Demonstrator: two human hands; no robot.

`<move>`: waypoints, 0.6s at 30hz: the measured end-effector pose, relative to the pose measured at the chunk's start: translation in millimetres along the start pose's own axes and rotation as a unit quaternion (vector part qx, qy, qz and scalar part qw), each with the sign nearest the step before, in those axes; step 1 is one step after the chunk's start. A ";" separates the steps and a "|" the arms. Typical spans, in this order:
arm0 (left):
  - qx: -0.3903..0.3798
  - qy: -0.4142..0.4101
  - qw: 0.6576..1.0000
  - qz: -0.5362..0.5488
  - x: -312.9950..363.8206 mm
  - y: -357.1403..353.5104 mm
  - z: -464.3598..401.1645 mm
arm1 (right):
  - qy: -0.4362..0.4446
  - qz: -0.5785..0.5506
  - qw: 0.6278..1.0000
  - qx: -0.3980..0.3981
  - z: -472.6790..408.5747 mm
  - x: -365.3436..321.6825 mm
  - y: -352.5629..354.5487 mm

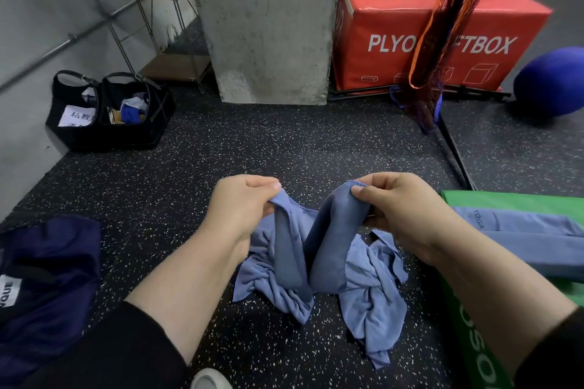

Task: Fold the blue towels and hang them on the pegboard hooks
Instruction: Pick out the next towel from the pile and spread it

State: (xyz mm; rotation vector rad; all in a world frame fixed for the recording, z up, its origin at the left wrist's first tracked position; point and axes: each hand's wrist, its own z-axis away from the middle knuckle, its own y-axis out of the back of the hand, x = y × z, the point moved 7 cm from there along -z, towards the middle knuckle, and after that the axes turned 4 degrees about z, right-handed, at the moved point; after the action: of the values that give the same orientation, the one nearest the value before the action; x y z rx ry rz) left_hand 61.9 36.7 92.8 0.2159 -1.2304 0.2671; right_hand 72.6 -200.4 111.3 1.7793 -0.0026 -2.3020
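Nearest, at 6 o'clock, a white rounded shoe toe (210,380) pokes in at the bottom edge. At 8 o'clock a dark navy fabric bag with a white label (47,278) lies on the black speckled rubber floor (177,174). At 4 o'clock a green padded box (467,319) carries two folded blue towels (521,230), one printed YOGA.

Centre frame: left hand (243,208) pinches one top edge of a blue soft cloth towel (303,249), thumb and fingers clamped on the fabric. Right hand (401,211) pinches the other end the same way, fingers curled round the hem. The towel sags in a deep fold between the hands. Its lower part touches a crumpled pile of more blue towels (369,294) on the floor.

Step in hand, my read: early fold, lifting and finding corners; nothing squared yet. Next move likely calls for spreading the hands apart to pull the edge taut, clearing the pile, then bringing the corners together.

Farther out: at 10 o'clock two black open-top bags (110,110) holding bits of cloth, one with a paper note. At 12 o'clock a grey concrete pillar (265,22). At 1 o'clock a red PLYO soft box (395,41) with an orange-edged mesh bag (442,35) hanging in front. At 2 o'clock a blue ball (553,82). Pegboard hooks not in view.
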 end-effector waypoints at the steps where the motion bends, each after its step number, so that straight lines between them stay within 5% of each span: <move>1: -0.002 -0.015 0.999 -0.035 2.8 1.6 -0.4 | 0.000 0.000 1.000 0.000 -0.2 0.2 0.5; 3: -0.008 -0.091 0.977 -0.190 14.9 1.9 3.0 | 0.001 0.004 1.000 0.001 -0.2 0.4 1.8; 5: -0.011 -0.176 0.904 -0.390 29.3 -5.0 11.1 | 0.000 0.007 1.000 0.005 -0.5 0.6 2.8; 8: -0.046 -0.170 0.861 -0.477 30.8 -10.6 13.2 | 0.004 0.013 1.000 0.009 -0.2 -0.6 4.1; 12: -0.089 -0.107 0.918 -0.372 17.2 -11.7 7.2 | 0.011 0.025 0.999 0.019 0.2 -1.8 7.1; 15: -0.047 -0.029 0.994 -0.093 3.8 -6.9 5.0 | 0.008 0.031 0.999 0.023 0.9 -1.5 7.3; 18: -0.042 0.052 0.995 0.079 -5.7 -12.1 9.4 | 0.008 0.015 1.000 0.020 1.0 -2.3 6.5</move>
State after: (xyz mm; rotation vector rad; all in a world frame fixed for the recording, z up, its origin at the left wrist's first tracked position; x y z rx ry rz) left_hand 55.5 21.9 90.2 0.0314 -1.1533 0.3579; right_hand 73.4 -206.5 114.7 1.8050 -0.0723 -2.2829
